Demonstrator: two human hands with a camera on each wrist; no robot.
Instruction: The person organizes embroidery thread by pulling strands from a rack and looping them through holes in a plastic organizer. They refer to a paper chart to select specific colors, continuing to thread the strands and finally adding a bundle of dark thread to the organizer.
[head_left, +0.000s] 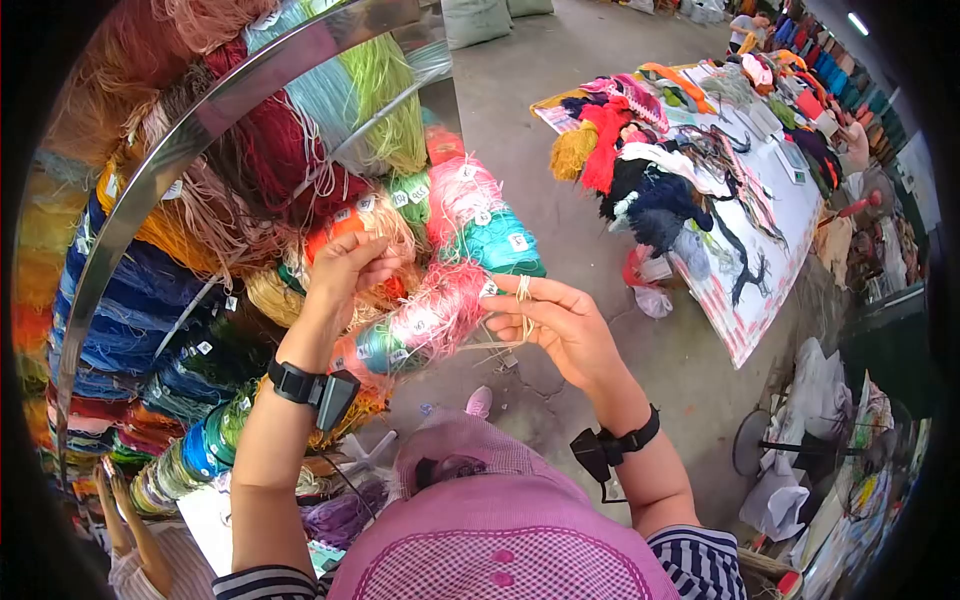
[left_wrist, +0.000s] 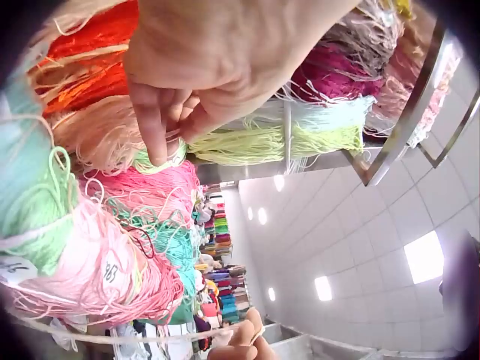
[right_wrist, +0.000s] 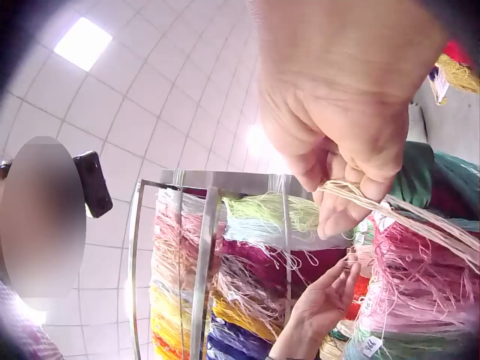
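In the head view, my left hand (head_left: pixel 350 268) is raised in front of the hanging skeins, its thumb and fingertips drawn together. The left wrist view shows those fingers pinching a pale yarn strand (left_wrist: pixel 174 136) in front of peach yarn (left_wrist: pixel 101 135); most of the strand is hidden. My right hand (head_left: pixel 560 325) holds a small bunch of cream yarn (right_wrist: pixel 367 201), looped across its fingers with the loose strands trailing away. Beside it hangs a pink skein (head_left: pixel 455 295) with number tags, and above that a turquoise skein (head_left: pixel 500 243).
A curved metal rack (head_left: pixel 215 100) packed with many-coloured skeins stands on the left. A white table (head_left: pixel 740 290) heaped with yarn is at the right. Another person's arms (head_left: pixel 130 525) show at lower left. A fan (head_left: pixel 755 443) stands at lower right.
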